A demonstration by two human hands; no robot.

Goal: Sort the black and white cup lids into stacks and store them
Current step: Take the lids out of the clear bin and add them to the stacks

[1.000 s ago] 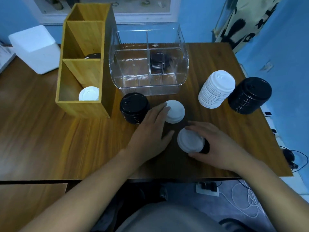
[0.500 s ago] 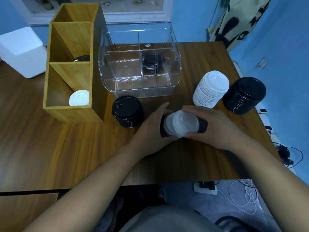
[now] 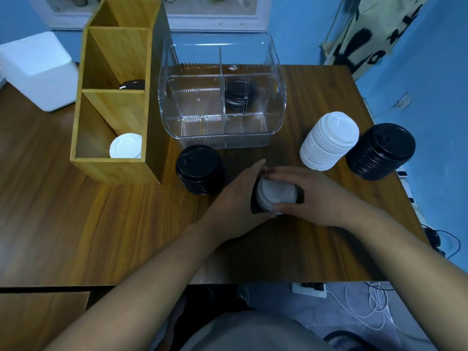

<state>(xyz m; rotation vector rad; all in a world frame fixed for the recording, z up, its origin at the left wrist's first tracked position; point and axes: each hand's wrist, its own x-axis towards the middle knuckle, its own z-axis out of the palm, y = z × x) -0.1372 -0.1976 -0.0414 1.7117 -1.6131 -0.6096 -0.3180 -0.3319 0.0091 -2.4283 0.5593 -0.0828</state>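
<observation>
both the left grip [image 3: 238, 201] and the right grip [image 3: 314, 198] curled round the white-over-black lid pile [image 3: 276, 193] at mid surface [image 3: 126, 224], with the tall white stack [image 3: 329, 140] far-right, nearer the right grip.

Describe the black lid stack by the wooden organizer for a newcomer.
Find the wooden organizer at left. Right of its near corner, before the clear bin, stands the black lid stack; the other black stack sits far right beside white lids.
</observation>
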